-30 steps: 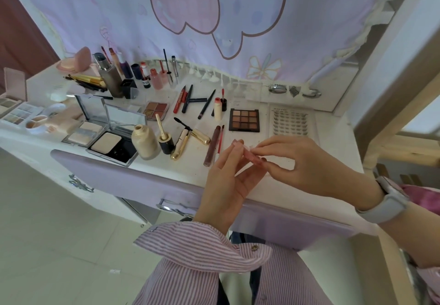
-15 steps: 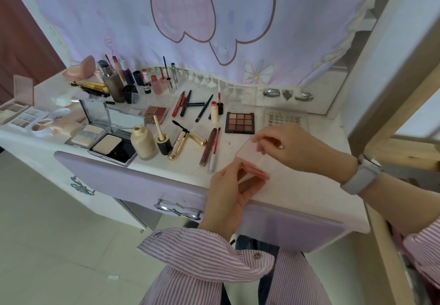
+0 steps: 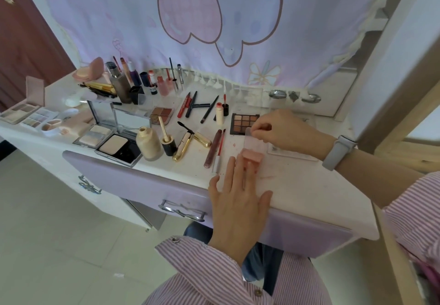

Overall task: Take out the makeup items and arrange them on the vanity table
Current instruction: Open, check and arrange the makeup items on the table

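1. Nearest, the left hand (image 3: pixel 238 200) lies flat on the front edge of the vanity table (image 3: pixel 309 192), fingers straight and spread. Its fingertips press the near end of a small pink case (image 3: pixel 252 155).
2. The pink case sits on the tabletop just beyond those fingertips, its clear lid (image 3: pixel 254 141) swung open and rising away from the person. Its long axis runs roughly front to back, lid end pointing at the wall.
3. The right hand (image 3: pixel 281 129) reaches in from the right, a watch (image 3: pixel 338 153) on its wrist. Its fingers are curled and pinch the far top edge of the clear lid.
4. Just left of the case, a dark lip gloss tube (image 3: pixel 212 148) and its wand lie parallel, also front to back. A gold mascara (image 3: pixel 188 145) and a foundation bottle (image 3: pixel 148 144) follow leftward.
5. Behind the right hand sits a brown eyeshadow palette (image 3: pixel 244 123). Farther left are open powder compacts (image 3: pixel 114 144).
6. At the back, pencils (image 3: pixel 197 108) lie spread out and bottles stand against the curtain (image 3: pixel 214 30).
7. Judged from this spread, the task looks well along: most items are out and laid open. The pink case seems to be the piece in hand, and whether more items remain to be taken out cannot be told.
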`<action>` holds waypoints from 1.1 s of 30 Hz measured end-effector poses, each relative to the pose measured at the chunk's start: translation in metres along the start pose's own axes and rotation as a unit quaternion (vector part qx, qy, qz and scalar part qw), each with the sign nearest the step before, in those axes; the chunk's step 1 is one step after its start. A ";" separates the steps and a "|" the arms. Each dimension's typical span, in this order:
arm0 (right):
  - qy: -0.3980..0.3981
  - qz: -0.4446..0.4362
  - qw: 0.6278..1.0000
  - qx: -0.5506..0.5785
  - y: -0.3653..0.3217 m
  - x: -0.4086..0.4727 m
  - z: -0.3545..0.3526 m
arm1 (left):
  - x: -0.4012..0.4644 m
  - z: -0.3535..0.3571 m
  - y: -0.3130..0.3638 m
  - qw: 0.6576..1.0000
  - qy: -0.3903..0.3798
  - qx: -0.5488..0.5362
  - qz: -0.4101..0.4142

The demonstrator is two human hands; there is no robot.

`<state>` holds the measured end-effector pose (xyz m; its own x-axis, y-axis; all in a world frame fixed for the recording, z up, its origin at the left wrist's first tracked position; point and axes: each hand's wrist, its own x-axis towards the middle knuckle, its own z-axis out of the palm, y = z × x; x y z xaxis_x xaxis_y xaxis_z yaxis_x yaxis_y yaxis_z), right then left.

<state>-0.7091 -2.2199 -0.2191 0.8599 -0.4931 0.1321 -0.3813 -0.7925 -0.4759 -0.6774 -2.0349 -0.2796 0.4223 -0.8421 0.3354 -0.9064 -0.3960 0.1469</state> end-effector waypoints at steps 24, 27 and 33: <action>-0.016 0.063 0.995 -0.081 0.078 -0.072 0.004 | 0.001 0.009 0.030 0.991 0.015 -0.054 0.123; 0.064 0.082 0.993 -0.046 0.076 -0.083 -0.005 | 0.004 0.016 0.042 0.988 -0.014 -0.070 0.137; 0.064 0.207 0.973 -0.079 0.071 -0.085 -0.002 | 0.004 0.025 0.045 0.990 -0.057 -0.036 0.122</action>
<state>-0.8098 -2.2352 -0.2623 0.5767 -0.8140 0.0694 -0.7419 -0.5574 -0.3727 -0.7165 -2.0656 -0.2953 0.1842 -0.9473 0.2621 -0.9783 -0.1510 0.1418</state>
